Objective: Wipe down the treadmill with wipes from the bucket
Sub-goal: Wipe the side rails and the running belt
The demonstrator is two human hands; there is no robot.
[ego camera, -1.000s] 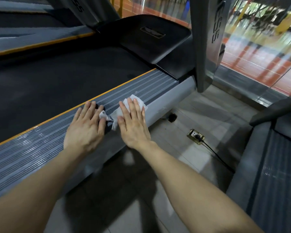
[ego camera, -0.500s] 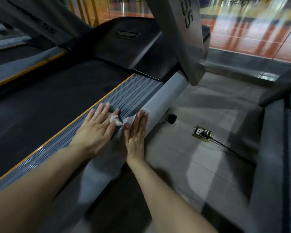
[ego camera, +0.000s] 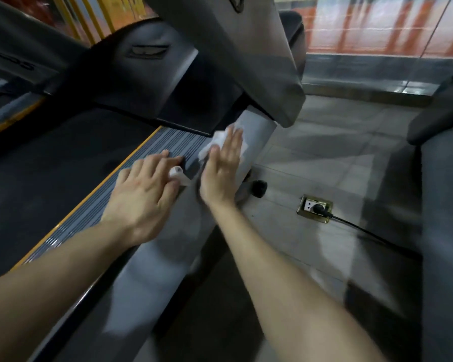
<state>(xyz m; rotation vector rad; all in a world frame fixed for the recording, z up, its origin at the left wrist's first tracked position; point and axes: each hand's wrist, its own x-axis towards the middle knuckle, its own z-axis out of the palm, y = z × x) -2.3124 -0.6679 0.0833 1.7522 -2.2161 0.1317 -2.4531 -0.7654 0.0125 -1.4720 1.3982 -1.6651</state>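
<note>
Forearms: both bare, entering from the bottom edge and reaching forward toward the front end of the treadmill's right side.
Side cover [ego camera: 152, 270]: smooth grey outer flank of the treadmill, running from bottom centre toward the hands; motion blur softens its lower edge.
Ribbed rail [ego camera: 94, 220]: grey grooved foot strip on top of the cover, bounded on the inner side by a yellow edge strip [ego camera: 131, 158] next to the dark belt [ego camera: 50, 165].
Open room: a lane of tiled floor [ego camera: 324, 158] lies between this machine and the neighbouring machine [ego camera: 442, 205] at the right edge.
Left hand [ego camera: 144, 189]: palm down, fingers straight and slightly spread, lying flat on the ribbed rail.
Right hand [ego camera: 221, 171]: just beside the left, tilted onto the rail's outer edge, fingers straight and together, not curled, pressing the cloth flat.
Wipe [ego camera: 217, 138]: white, crumpled, under the right fingertips on the grey cover near the rail's front end. A rolled white end shows at the left thumb; whether the thumb pinches it cannot be told.
Black foot [ego camera: 258, 188]: under the cover, on the floor just right of the right wrist.
Floor socket [ego camera: 315, 209]: brass-rimmed box set in the tiles, a black plug seated in it, with a cable [ego camera: 364, 231] trailing right.
Motor hood [ego camera: 141, 74]: dark, closing off the rail's far end.
Upright [ego camera: 246, 61]: wide grey post overhanging the wipe from above.
</note>
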